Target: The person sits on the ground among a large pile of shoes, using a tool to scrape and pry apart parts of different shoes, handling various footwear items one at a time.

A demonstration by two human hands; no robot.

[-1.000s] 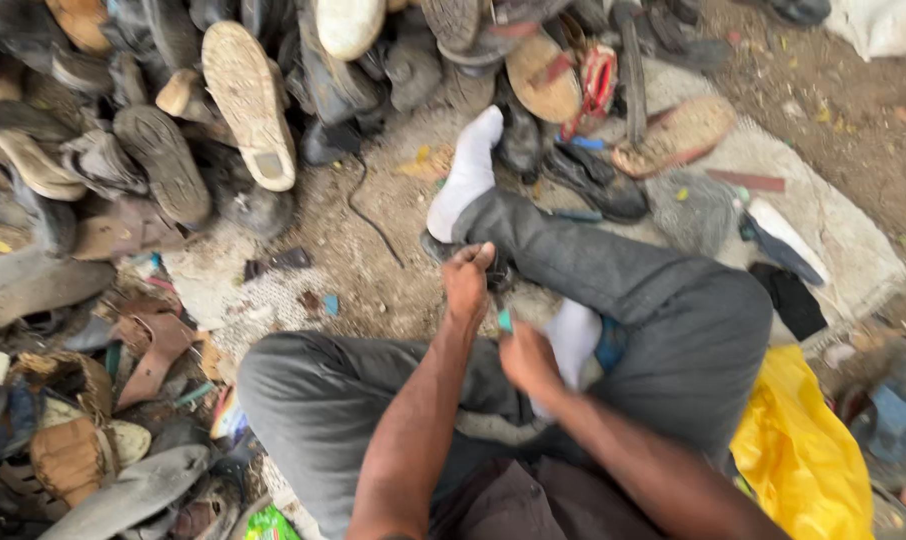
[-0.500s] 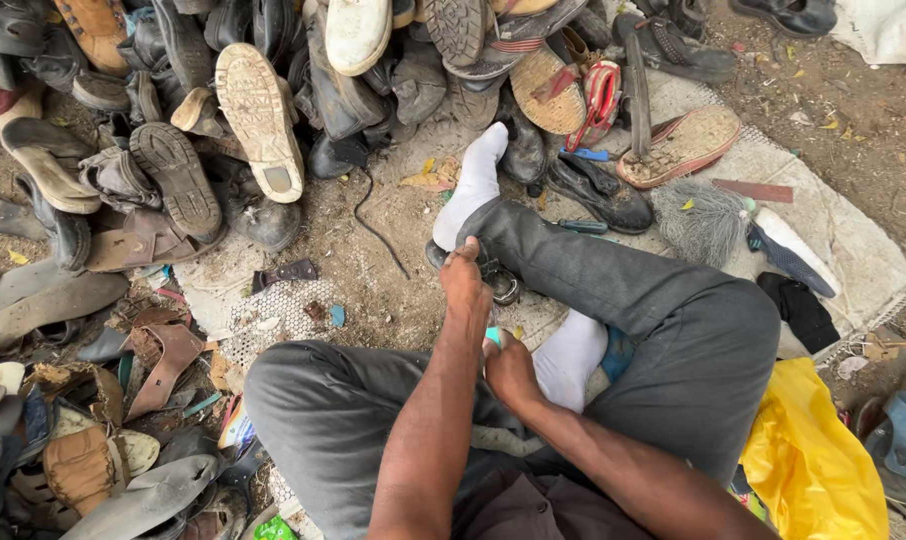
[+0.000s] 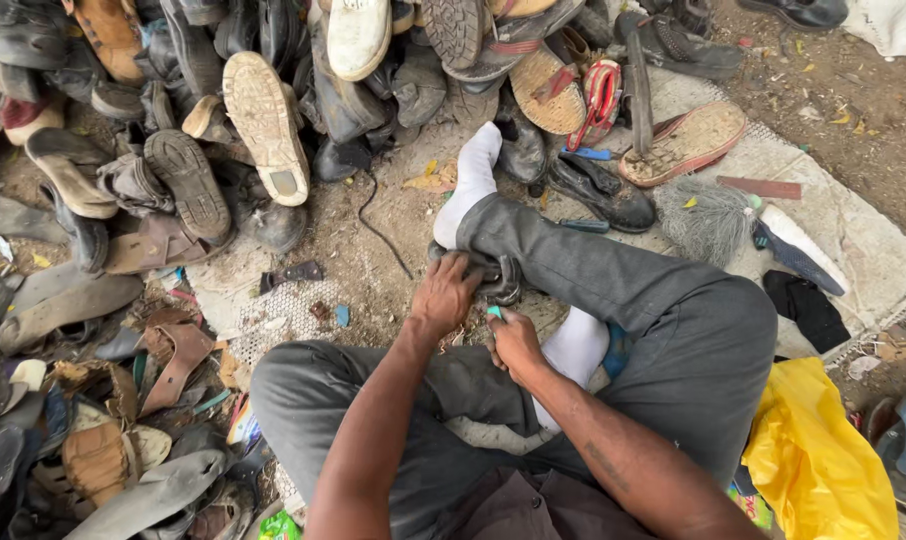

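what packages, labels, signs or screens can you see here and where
No signs or screens show.
yellow plastic bag: crumpled, bright yellow, on the ground at lower right beside the seated person's leg.
green wrapper: small, shiny, green, at the bottom edge left of the knee, partly cut off.

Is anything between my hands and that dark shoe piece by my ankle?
Nothing visible is. The left hand already rests on the dark shoe piece, and the right hand, gripping a small teal tool, sits right beside it.
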